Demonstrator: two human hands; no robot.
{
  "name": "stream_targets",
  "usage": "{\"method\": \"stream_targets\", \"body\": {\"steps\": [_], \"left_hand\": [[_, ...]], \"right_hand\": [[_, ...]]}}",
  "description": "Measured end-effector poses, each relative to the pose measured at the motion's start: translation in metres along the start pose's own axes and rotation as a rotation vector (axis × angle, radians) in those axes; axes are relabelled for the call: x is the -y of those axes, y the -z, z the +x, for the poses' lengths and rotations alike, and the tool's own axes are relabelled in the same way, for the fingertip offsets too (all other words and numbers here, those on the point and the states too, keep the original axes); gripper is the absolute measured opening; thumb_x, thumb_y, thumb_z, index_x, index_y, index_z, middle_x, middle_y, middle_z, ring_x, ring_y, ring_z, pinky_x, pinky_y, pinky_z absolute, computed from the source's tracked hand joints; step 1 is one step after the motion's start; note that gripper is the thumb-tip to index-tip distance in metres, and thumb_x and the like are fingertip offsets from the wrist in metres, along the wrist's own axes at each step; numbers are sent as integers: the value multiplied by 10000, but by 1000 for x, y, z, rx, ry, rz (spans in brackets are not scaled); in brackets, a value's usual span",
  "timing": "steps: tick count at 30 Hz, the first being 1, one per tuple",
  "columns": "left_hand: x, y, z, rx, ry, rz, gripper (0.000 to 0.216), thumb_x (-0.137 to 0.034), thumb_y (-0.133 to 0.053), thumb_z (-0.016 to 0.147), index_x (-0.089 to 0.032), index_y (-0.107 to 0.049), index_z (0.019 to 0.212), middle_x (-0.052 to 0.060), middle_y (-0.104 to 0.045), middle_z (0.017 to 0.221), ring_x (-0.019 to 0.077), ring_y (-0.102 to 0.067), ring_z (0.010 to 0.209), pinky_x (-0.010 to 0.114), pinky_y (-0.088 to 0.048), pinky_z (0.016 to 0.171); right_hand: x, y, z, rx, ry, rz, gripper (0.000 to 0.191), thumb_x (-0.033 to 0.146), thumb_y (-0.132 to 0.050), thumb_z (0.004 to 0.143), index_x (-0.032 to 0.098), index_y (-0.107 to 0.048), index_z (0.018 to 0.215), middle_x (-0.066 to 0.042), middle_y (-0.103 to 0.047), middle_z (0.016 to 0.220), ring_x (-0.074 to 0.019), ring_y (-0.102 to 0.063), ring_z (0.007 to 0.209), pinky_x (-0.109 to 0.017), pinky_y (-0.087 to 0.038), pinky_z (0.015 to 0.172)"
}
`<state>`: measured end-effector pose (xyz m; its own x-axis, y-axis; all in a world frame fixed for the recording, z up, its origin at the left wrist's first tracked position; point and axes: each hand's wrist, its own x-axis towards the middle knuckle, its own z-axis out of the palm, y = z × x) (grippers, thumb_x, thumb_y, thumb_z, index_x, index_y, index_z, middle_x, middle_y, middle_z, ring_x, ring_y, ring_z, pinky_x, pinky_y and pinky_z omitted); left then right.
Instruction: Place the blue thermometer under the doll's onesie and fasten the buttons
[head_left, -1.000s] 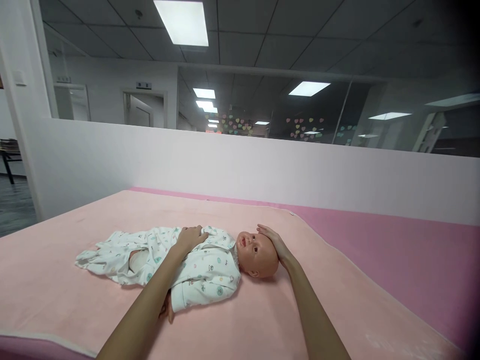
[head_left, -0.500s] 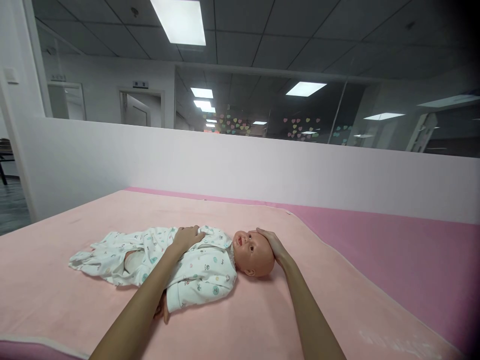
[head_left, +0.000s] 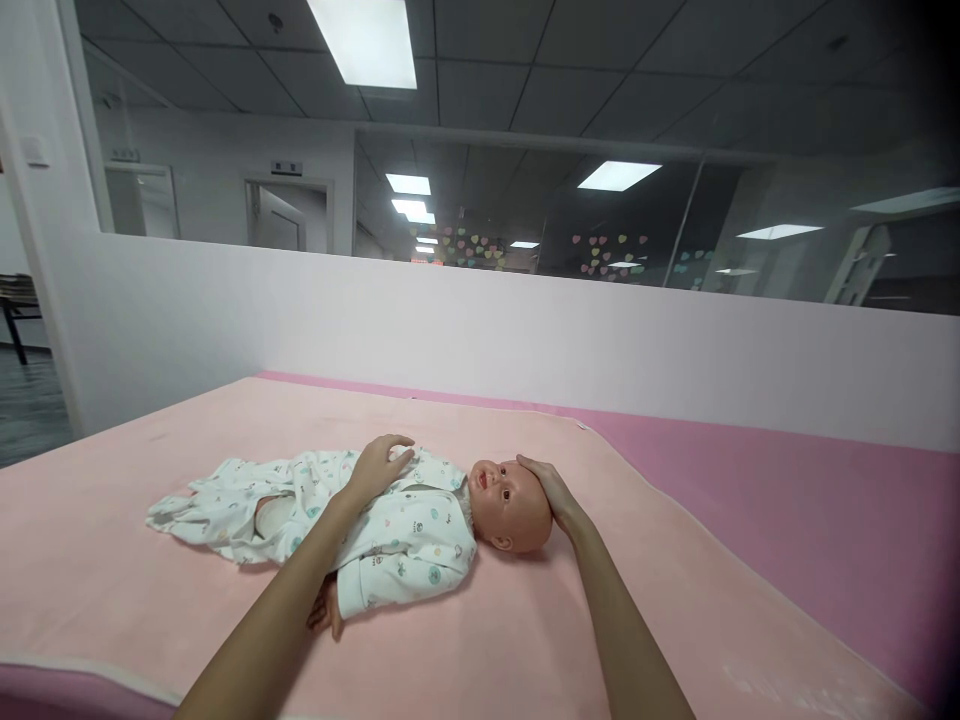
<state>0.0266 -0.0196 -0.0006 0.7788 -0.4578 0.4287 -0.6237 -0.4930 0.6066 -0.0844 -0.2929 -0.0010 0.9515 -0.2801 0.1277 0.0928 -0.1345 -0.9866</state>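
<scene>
A baby doll (head_left: 510, 510) lies on its back with its head to the right, dressed in a white printed outfit (head_left: 409, 540). Over the far side of its chest is my left hand (head_left: 381, 468), fingers stretched out and the thumb apart; whether it touches the cloth I cannot tell. My right hand (head_left: 551, 490) lies flat against the top of the doll's head, with its fingers along the forehead. One small doll hand (head_left: 326, 610) sticks out of the near sleeve, partly behind my left forearm. Part of the doll's leg area (head_left: 276, 518) shows through an opening in the clothing.
Beneath the doll spreads a light pink mat (head_left: 510, 660) with a pale edging, on a darker pink surface (head_left: 787, 480). A low white wall (head_left: 480, 330) with glass above it stands behind. At the far left is a dark-legged stand (head_left: 16, 315).
My left hand has lifted and moved toward the far side of the doll's chest, its thumb and fingers spreading apart. My right hand stays on the head. The view has shifted slightly.
</scene>
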Motion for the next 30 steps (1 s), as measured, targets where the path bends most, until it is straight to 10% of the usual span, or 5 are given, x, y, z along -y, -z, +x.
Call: {"method": "stream_targets", "body": {"steps": [7,15,20,26,30], "left_hand": [[-24,-4,-18,323,-187,-297,303,-408,-598,682,-207,-684,892,38,-654,965,185,-578,922,250,-444,810],[-11,-11,-9,249,41,-532,305,-385,-632,656,-147,-688,838,62,-682,905,201,-601,889,278,-470,787],[-13,-4,-12,287,50,-556,321,-370,-638,660,-157,-677,898,62,-666,966,196,-582,940,267,-463,805],[-12,-6,-11,128,142,-731,342,-376,-655,662,-143,-664,912,80,-654,999,194,-580,932,283,-445,822],[-9,-7,-9,85,212,-938,403,-364,-713,608,-131,-645,930,96,-665,955,177,-595,870,275,-453,794]], "right_hand": [[0,-2,4,-27,40,-37,348,482,-562,677,155,-658,749,-39,-676,833,-215,-598,810,-307,-446,740],[2,-2,10,-535,230,-211,298,415,-552,636,193,-616,826,-57,-650,921,-228,-571,889,-346,-401,840],[23,-30,-8,-822,555,-723,213,315,-439,761,193,-581,863,-74,-633,886,-215,-552,886,-352,-370,869],[21,-93,-24,-282,985,-1223,164,147,-437,756,207,-585,715,-51,-612,1037,-195,-499,1026,-400,-201,1032],[11,-117,-26,-154,989,-1456,176,108,-456,733,178,-617,740,-71,-479,1260,-234,-367,1189,-450,-166,1027]]}}
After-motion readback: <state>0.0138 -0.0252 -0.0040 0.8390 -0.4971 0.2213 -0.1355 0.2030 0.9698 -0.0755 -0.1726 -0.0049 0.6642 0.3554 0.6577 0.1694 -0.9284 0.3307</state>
